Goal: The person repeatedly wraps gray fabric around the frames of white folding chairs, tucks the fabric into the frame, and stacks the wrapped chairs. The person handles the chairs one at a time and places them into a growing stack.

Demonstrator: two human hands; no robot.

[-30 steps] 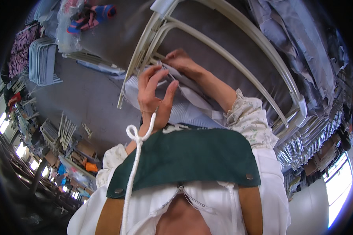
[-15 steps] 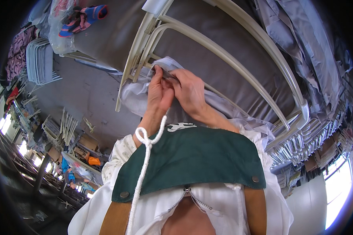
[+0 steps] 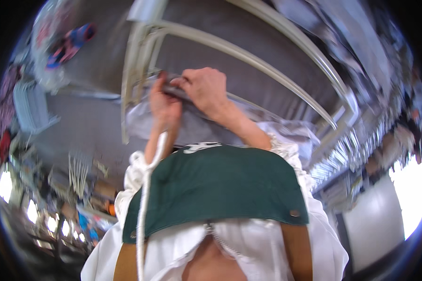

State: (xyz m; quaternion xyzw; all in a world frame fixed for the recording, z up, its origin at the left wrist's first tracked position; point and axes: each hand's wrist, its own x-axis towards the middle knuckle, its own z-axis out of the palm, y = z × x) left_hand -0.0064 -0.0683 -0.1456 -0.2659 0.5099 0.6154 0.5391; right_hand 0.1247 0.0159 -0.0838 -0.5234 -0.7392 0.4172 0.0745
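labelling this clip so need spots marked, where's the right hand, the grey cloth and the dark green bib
Right hand (image 3: 206,89): head view, on the back of the hand
Grey cloth (image 3: 195,125): head view, on its lower part
Dark green bib (image 3: 220,185): head view, on the middle of the panel

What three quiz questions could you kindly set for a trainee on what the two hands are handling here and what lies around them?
1. Multiple choice: what are the left hand and the right hand holding together?
A) a white cord
B) soft grey fabric
C) a clear plastic bag

2. True or false: a white mark shows near the upper edge of the dark green fabric panel across the person's chest.

3. Fill in: the ____ hand is nearer to the left-hand side of the cream-coloured tubular metal frame.

Key: 1. B; 2. True; 3. left.
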